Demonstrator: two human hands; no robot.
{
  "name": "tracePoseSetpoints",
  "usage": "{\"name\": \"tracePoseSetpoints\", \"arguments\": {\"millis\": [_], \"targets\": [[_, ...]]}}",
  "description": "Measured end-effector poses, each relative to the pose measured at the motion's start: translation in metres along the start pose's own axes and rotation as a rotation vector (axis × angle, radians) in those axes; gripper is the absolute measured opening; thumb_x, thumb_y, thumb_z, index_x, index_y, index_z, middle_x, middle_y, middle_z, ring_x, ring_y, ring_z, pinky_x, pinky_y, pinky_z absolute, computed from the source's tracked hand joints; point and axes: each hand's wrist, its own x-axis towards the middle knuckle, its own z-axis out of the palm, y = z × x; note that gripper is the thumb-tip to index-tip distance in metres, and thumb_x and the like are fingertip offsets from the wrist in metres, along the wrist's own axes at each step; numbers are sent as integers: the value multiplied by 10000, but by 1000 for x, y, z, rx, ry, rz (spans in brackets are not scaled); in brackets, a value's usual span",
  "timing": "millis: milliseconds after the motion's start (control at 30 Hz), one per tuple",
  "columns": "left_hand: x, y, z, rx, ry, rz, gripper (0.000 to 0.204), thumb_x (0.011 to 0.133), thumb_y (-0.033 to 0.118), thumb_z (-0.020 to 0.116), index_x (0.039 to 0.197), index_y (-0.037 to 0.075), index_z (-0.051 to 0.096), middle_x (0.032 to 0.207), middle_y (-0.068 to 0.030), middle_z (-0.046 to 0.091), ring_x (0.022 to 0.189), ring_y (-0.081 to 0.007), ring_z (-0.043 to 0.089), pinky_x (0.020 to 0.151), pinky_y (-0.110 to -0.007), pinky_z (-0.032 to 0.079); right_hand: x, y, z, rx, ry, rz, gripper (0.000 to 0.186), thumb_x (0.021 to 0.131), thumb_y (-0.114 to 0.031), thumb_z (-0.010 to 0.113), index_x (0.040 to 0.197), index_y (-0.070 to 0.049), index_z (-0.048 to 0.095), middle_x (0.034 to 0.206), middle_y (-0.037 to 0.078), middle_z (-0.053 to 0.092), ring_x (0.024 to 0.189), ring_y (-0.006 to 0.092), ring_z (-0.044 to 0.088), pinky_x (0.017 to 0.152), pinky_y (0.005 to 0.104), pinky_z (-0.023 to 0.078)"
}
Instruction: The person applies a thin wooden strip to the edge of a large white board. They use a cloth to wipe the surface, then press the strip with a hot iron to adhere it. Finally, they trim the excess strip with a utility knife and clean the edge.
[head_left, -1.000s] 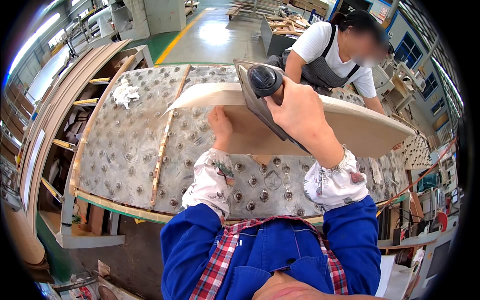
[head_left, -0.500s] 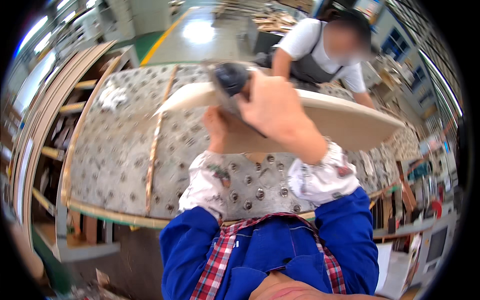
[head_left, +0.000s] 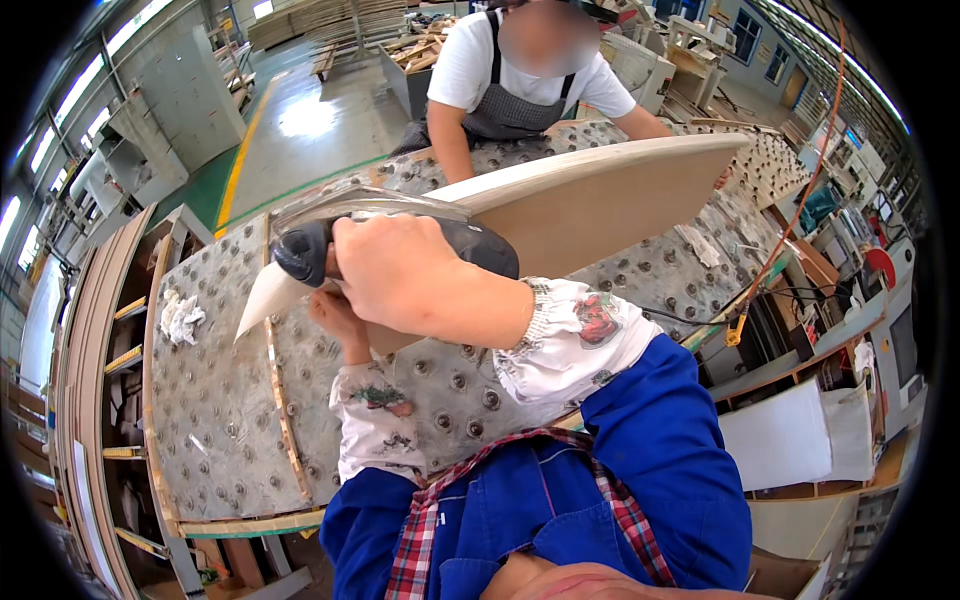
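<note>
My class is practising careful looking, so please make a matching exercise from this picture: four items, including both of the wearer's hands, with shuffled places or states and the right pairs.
Column one
1. Right hand
2. Left hand
3. Crumpled white scrap
4. Co-worker

Column two
A. On the left part of the studded table
B. Closed around the dark tool
C. Across the table, wearing white sleeves
D. At the pale brown panel

Pairs: 1-B, 2-D, 3-A, 4-C

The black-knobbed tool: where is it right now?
In the head view, the black-knobbed tool is left of centre, gripped in the right hand, at the upper edge of the pale board and just above the left hand.
</note>
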Motion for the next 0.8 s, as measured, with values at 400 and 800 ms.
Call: {"name": "tracePoseSetpoints", "arguments": {"millis": [400,800], "targets": [[4,31,1,2,158,7,343,942,173,369,712,-40,508,636,-44,450,612,-121,373,533,-296,312,-48,145,-86,-60,343,363,278,734,-243,645,854,8,640,782,198,650,777,342,641,719,388,511],[6,26,-8,325,191,157,321,928,132,359,704,-67,474,666,-98,477,603,-165,349,532,-325,307,-69,310,-200,-102,280,686,221,686,-185,611,666,35,610,526,116,561,448,176,556,477,325,466]]}}
